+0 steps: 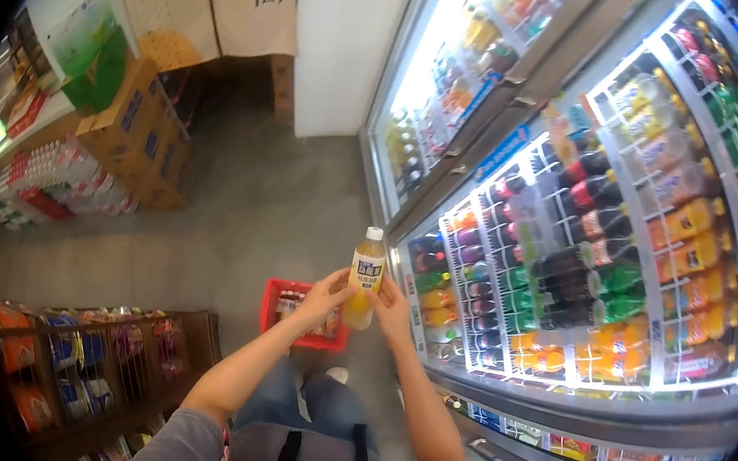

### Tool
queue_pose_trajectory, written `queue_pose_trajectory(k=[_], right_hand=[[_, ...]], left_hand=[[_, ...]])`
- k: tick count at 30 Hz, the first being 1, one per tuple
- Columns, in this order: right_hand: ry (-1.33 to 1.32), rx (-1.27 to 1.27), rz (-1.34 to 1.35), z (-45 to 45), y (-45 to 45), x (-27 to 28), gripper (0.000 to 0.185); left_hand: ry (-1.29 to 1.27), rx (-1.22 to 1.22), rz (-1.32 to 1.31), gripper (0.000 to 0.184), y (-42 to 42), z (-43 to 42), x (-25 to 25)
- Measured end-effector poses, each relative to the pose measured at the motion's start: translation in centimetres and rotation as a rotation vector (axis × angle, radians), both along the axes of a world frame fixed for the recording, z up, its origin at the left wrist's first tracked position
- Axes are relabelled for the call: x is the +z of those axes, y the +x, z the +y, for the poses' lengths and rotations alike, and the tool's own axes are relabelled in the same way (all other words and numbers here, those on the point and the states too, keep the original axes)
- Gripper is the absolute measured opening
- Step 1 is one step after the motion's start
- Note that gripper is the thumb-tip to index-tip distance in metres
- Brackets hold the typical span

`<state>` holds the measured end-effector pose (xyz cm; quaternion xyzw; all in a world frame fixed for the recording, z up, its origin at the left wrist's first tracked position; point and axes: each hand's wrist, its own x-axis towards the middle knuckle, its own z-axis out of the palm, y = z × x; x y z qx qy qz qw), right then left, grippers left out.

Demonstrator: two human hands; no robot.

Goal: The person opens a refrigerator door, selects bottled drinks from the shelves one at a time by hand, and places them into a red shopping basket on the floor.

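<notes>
A plastic drink bottle (368,271) with a white cap and a pale label over yellowish liquid stands upright between my two hands. My left hand (329,296) grips its left side, the thumb near the label's lower edge. On the other side my right hand (390,309) is closed around the lower right of the bottle. Below and behind my left hand sits a red basket (267,314) on the floor, with several bottles in it, partly covered by my hand and forearm.
To the right stands a glass-door drinks fridge (565,251) full of bottles, with another fridge section (456,87) beyond. Cardboard boxes (140,139) and wrapped bottle packs (78,177) stand at the left. A snack rack (204,348) is at lower left; a cloth curtain (204,2) hangs in the doorway.
</notes>
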<state>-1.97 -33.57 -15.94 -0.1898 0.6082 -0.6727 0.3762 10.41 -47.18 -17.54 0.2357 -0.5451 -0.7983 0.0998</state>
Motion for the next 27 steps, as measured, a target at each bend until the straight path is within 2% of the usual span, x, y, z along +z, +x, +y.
queue_pose_trajectory(k=[2, 6, 8, 11, 14, 17, 21, 23, 24, 26, 27], right_hand=[[0.041, 0.035, -0.041, 0.1, 1.4, -4.6, 0.061], [0.233, 0.121, -0.091, 0.0, 4.5, -11.6, 0.064], [0.236, 0.142, -0.139, 0.0, 6.1, -15.6, 0.062], [0.314, 0.167, -0.208, 0.3, 7.8, -23.2, 0.059], [0.313, 0.187, -0.264, 0.6, 9.2, -28.5, 0.057], [0.368, 0.147, -0.300, 0.1, 10.8, -32.8, 0.056], [0.402, 0.102, -0.339, 0.0, 12.7, -41.6, 0.055], [0.423, 0.103, -0.218, 0.0, 13.0, -45.8, 0.055], [0.442, 0.099, -0.232, 0.0, 12.9, -48.5, 0.055], [0.543, 0.125, -0.113, 0.6, 12.9, -54.0, 0.056], [0.578, 0.154, -0.046, 0.3, 12.4, -55.5, 0.057]], left_hand=[[0.146, 0.013, -0.075, 0.059, 2.0, 0.3, -3.0], [0.165, 0.104, -0.162, 0.059, 5.7, 1.5, -11.8], [0.235, 0.136, -0.249, 0.059, 7.3, 1.9, -15.0], [0.319, 0.196, -0.265, 0.058, 9.7, 2.8, -22.3], [0.362, 0.177, -0.287, 0.055, 11.0, 2.9, -27.9], [0.401, 0.191, -0.340, 0.052, 12.2, 3.1, -32.9], [0.422, 0.200, -0.373, 0.050, 12.9, 3.2, -41.2], [0.295, 0.183, -0.428, 0.050, 12.9, 3.3, -45.5], [0.313, 0.176, -0.442, 0.050, 12.9, 3.4, -48.8], [0.027, 0.121, -0.537, 0.050, 13.6, 4.3, -55.6], [0.065, 0.106, -0.558, 0.051, 12.9, 3.8, -56.6]])
